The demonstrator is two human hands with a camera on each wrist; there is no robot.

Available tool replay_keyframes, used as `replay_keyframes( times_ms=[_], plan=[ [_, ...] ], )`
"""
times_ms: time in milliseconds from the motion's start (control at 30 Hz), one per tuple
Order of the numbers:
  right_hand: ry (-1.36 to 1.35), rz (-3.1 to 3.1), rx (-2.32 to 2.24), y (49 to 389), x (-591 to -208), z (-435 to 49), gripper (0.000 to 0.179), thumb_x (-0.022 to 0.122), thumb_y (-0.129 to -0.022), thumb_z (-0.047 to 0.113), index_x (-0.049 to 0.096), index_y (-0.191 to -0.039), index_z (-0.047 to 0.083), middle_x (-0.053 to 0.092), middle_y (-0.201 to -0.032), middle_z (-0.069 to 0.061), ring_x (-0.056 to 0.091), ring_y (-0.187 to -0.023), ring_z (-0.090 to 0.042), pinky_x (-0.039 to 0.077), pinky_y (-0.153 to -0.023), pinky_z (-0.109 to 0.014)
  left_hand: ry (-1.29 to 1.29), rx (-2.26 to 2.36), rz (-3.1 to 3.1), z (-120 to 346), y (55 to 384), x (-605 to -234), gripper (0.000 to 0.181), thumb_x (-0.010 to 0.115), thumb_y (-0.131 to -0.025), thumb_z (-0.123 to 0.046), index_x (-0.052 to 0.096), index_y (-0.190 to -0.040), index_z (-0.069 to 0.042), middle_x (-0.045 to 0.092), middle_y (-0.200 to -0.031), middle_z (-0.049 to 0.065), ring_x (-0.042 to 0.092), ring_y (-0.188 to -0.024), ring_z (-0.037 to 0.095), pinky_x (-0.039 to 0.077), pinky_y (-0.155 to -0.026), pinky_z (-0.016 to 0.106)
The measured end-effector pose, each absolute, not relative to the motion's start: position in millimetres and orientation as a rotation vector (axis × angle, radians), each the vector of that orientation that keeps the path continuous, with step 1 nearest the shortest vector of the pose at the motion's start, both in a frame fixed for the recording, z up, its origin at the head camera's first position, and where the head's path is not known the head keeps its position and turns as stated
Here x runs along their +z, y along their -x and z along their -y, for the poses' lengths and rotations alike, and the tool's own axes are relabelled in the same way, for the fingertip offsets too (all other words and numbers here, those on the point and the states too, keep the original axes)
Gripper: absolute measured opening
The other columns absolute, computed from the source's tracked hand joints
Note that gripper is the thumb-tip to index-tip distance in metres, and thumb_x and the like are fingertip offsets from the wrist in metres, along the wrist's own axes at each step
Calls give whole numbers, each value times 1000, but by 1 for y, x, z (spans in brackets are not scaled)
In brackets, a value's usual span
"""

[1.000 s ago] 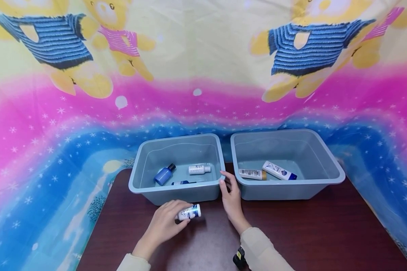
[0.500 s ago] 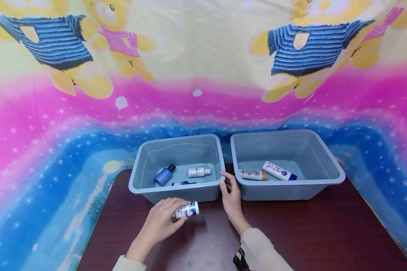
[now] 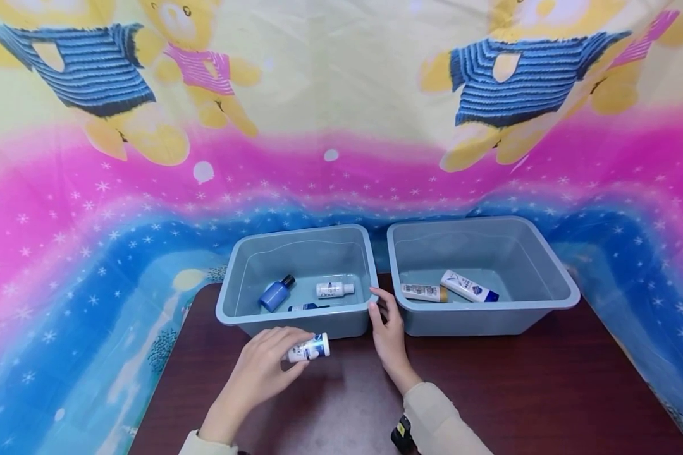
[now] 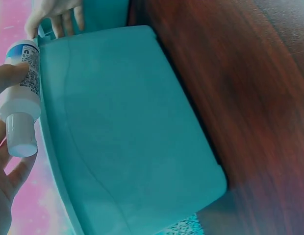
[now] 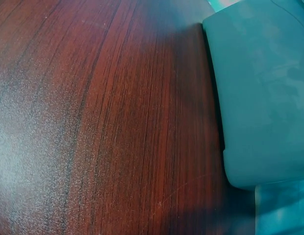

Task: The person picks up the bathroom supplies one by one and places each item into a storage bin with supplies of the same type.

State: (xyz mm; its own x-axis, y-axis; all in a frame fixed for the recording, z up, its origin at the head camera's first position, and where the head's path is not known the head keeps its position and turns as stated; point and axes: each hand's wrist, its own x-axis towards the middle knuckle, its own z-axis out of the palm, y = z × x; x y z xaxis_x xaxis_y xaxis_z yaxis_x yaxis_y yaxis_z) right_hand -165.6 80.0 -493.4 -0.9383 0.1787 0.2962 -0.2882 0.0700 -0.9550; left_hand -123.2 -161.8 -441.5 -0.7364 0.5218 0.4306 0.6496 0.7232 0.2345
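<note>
My left hand (image 3: 264,360) pinches a small white toiletry bottle (image 3: 312,348) with a blue label between thumb and fingers, just in front of the left grey-blue bin (image 3: 296,321). In the left wrist view the bottle (image 4: 24,95) shows small print and a translucent cap. My right hand (image 3: 391,332) rests its fingertips at the front right corner of that bin's rim, fingers fairly straight. Inside the left bin lie a blue bottle with a black cap (image 3: 276,294), a white bottle marked Dove (image 3: 334,289) and a dark blue item (image 3: 306,308), partly hidden by the front wall.
To the right stands a second grey-blue bin (image 3: 484,320); in it lie a white tube with a blue cap (image 3: 468,286) and a pale bottle with a gold cap (image 3: 423,292). Both bins stand on a dark wooden table (image 3: 523,392), before a curtain with bears (image 3: 330,170).
My left hand has drifted slightly left and away from the table's front edge with the white bottle, which has turned a little in its grip. The right hand keeps its place.
</note>
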Motion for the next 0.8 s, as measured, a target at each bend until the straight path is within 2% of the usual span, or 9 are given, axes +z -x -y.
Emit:
replay_keyframes(
  times_ms=[333, 567, 800],
  plan=[
    [-119, 2007, 1918, 166, -495, -81, 32, 51, -96, 16, 53, -127, 9, 51, -129, -9, 45, -119, -22, 34, -99, -50, 917, -538, 2539, 158, 126, -428, 48, 77, -73, -28, 62, -118, -25, 61, -113, -12, 57, -102, 8, 46, -86, 33],
    [-114, 2003, 1922, 166, -495, -81, 31, 51, -96, 15, 53, -126, 9, 51, -128, -10, 44, -120, -26, 34, -99, -49, 938, -558, 2464, 155, 133, -423, 50, 77, -72, -24, 62, -119, -24, 62, -113, -9, 57, -105, 11, 45, -89, 37],
    [-115, 2018, 1925, 166, -494, -81, 32, 50, -97, 16, 52, -128, 7, 50, -129, -10, 44, -120, -25, 35, -99, -48, 859, -584, 2462, 151, 138, -421, 48, 77, -74, -24, 62, -119, -23, 62, -114, -7, 57, -104, 14, 48, -84, 39]
  ],
)
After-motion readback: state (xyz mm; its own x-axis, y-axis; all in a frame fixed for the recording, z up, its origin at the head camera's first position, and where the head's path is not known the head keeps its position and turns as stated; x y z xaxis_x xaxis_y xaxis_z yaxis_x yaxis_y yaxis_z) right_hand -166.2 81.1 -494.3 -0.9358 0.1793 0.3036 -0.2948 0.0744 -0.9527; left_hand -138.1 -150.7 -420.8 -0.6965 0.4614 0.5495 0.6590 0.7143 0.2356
